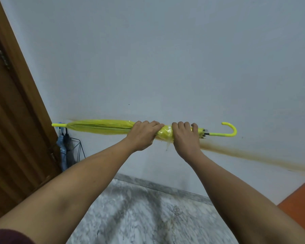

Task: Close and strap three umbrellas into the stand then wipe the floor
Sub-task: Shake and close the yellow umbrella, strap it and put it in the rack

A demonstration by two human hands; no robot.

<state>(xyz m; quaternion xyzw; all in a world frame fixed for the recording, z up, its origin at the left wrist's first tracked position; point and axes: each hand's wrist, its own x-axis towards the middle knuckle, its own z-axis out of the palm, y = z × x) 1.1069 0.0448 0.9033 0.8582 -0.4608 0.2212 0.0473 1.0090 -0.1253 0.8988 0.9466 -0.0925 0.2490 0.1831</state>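
A closed yellow umbrella [102, 127] is held level in front of the wall, tip to the left and hooked handle to the right. My left hand [144, 136] grips its folded canopy near the middle. My right hand [185, 138] grips the canopy beside it, closer to the handle, where the fabric bunches. Below the tip, a black wire umbrella stand [78, 148] sits in the corner with a blue umbrella [62, 152] and a dark umbrella [69, 148] standing in it.
A brown wooden door [12, 120] fills the left side. A pale wall [165, 59] faces me, with a brown smear low on the right. Grey marble floor [139, 213] lies below. An orange-red surface [301, 205] juts in at the right edge.
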